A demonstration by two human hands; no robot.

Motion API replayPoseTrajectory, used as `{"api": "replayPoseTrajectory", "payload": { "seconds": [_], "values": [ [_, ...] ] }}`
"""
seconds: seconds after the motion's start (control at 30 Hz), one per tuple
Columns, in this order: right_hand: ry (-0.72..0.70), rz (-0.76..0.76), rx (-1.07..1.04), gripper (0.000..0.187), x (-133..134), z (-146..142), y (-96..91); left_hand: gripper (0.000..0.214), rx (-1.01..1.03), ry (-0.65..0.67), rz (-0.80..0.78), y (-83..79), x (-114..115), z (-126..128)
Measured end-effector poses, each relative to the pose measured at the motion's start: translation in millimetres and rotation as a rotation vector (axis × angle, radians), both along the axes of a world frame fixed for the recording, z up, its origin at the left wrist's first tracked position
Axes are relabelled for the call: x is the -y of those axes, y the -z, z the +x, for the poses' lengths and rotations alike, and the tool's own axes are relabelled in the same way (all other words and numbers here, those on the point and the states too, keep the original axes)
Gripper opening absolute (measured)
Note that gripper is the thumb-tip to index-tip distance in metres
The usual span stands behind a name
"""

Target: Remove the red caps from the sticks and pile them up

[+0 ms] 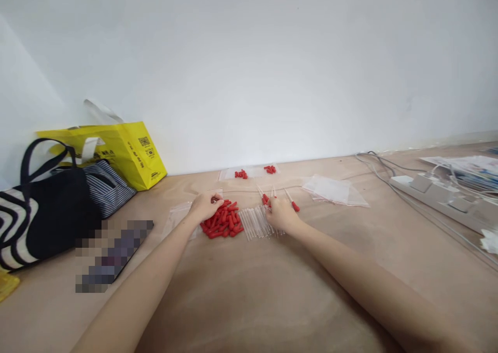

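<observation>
My left hand (206, 207) is at the upper left edge of a heap of red rubber bulbs (223, 221). Its thumb and fingers are closed in a pinch; whatever is between them is too small to make out. Beside the heap lies a row of clear glass tubes (251, 223). Over the right end of that row is my right hand (283, 215), its fingers curled and closed, hiding what they grip. Just beyond it are several droppers with red bulbs and thin clear stems, one dropper (294, 206) lying to the right of my fingers.
Clear bags holding red bulbs (241, 174) lie by the wall. Flat plastic bags (336, 189) are to the right, another bag (177, 218) to the left. A power strip (443, 197) with cables, a yellow bag (136, 156), a black bag (58, 213) and a blurred-out flat object (116, 257) flank the table.
</observation>
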State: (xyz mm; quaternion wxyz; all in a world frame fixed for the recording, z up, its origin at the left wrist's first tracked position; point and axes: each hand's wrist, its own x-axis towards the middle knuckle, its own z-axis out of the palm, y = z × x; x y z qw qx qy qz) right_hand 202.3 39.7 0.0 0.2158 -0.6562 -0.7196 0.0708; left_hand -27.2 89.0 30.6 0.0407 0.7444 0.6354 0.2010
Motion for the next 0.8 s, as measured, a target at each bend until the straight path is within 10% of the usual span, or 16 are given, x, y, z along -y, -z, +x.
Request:
{"api": "replayPoseTrajectory", "payload": {
  "seconds": [0.43, 0.57, 0.8],
  "values": [
    [0.284, -0.116, -0.078, 0.028, -39.2, 70.2, -8.9, 0.022, -0.023, -0.083, 0.347, 5.9, 36.5, 27.5],
    [0.289, -0.183, -0.091, 0.028, -48.7, 77.8, 0.3, 0.015, -0.011, 0.24, 0.649, 21.0, 77.0, 44.9],
    [0.287, -0.176, -0.106, 0.023, -52.0, 65.3, 10.9, 0.014, -0.04, 0.413, 0.57, 30.8, 89.1, 81.9]
  ]
}}
